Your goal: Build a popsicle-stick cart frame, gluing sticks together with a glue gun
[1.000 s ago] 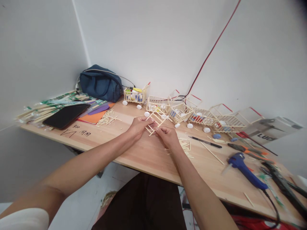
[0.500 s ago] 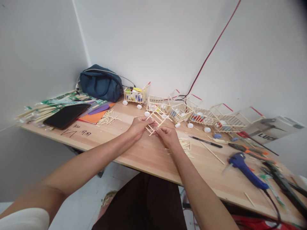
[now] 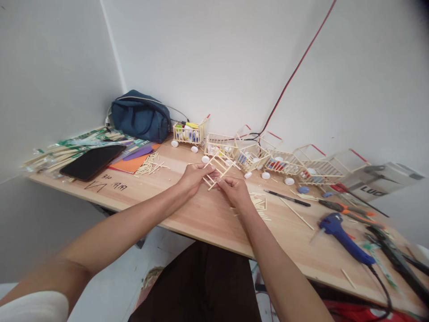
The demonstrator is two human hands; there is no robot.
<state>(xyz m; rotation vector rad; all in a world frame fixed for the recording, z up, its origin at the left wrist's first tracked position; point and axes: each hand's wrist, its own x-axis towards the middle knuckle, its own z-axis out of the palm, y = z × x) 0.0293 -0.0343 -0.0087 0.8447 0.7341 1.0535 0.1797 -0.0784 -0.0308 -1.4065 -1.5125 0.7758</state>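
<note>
Between my hands is a small frame of thin wooden sticks (image 3: 211, 182), held tilted above the table. My left hand (image 3: 196, 177) pinches its left side. On the right side, my right hand (image 3: 233, 188) closes thumb and fingers on the same frame. Beyond it stand several miniature stick carts (image 3: 252, 159) with white or blue round wheels and red-tipped handles. A pile of short cut sticks (image 3: 259, 203) lies just right of my right hand, partly hidden by the wrist.
Toward the right lie a black pen (image 3: 287, 198), orange-handled pliers (image 3: 346, 210) and a blue glue gun (image 3: 348, 241) with a cord. On the left are a dark tablet (image 3: 92, 162), coloured paper (image 3: 129, 163), more cut sticks (image 3: 149, 164), packaged sticks and a blue bag (image 3: 140, 117).
</note>
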